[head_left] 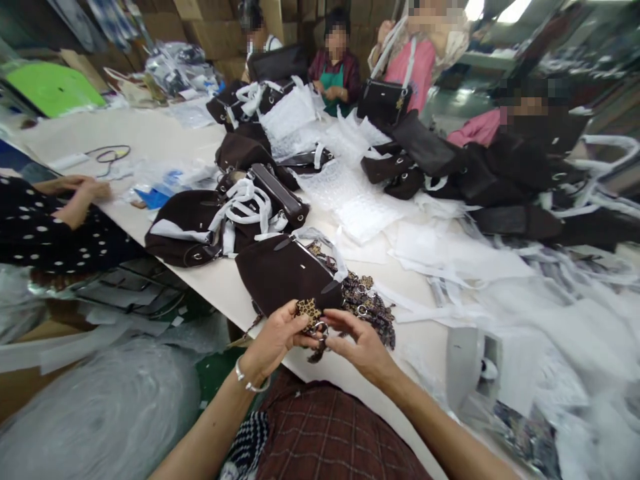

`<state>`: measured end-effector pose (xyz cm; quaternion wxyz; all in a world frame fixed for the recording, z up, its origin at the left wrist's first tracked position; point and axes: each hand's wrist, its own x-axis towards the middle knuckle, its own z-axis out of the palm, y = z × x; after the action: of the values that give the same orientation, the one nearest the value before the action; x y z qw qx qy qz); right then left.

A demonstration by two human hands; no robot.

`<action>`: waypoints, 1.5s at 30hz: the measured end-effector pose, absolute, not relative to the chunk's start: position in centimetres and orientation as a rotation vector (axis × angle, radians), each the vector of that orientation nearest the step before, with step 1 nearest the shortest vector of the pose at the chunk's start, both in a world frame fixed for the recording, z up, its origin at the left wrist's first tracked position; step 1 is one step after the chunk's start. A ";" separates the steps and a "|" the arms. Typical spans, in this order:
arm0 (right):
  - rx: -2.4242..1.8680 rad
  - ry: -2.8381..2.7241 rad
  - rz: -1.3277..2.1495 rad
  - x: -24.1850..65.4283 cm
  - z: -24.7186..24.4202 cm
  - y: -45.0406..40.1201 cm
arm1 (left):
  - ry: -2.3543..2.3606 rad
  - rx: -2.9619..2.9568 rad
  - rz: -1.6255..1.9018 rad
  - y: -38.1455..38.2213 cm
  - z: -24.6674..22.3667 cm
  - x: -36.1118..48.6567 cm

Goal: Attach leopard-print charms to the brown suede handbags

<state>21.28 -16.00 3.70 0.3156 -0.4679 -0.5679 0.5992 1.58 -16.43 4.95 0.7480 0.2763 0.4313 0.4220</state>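
Head view: a bench (215, 283) carries dark bags and white wrapping; at its near edge, the left hand (275, 337) pinches a spotted flower charm (309, 311) between thumb and fingers; the right hand (365, 343) is bent loosely about the charm's metal ring (323, 328), thumb and forefinger parted, though whether they grip it cannot be told. The charm is in front of a dark bag (280, 273), which lies close to the near edge; a heap of similar charms (373, 317) lies beside that bag, on its right. As to progress, the charm in hand appears unattached to any bag, and the heap seems still unused; the nearest bag's handle (336, 257) looks already wrapped in white, as do the handles (247, 200) among the bags to its left; beyond the far edge, a co-worker's bag (383, 100) bears a flower-shaped ornament (400, 101).
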 end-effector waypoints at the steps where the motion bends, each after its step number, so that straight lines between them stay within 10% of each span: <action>1: -1.242 -1.405 1.644 20.8 4.1 -16.0 | 0.944 0.620 0.932 -16.1 5.2 1.9; 27: -1.492 -0.869 1.573 14.7 6.9 -13.1 | 0.958 1.892 0.636 -7.1 6.4 -3.0; 45: -1.290 -0.504 1.686 13.7 4.5 -13.0 | 0.600 1.215 0.708 -3.9 0.9 -2.5</action>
<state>13.68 -12.99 4.48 0.4616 -0.5245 -0.2048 0.6855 -2.51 -3.88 0.93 0.7219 0.5499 0.2718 0.3204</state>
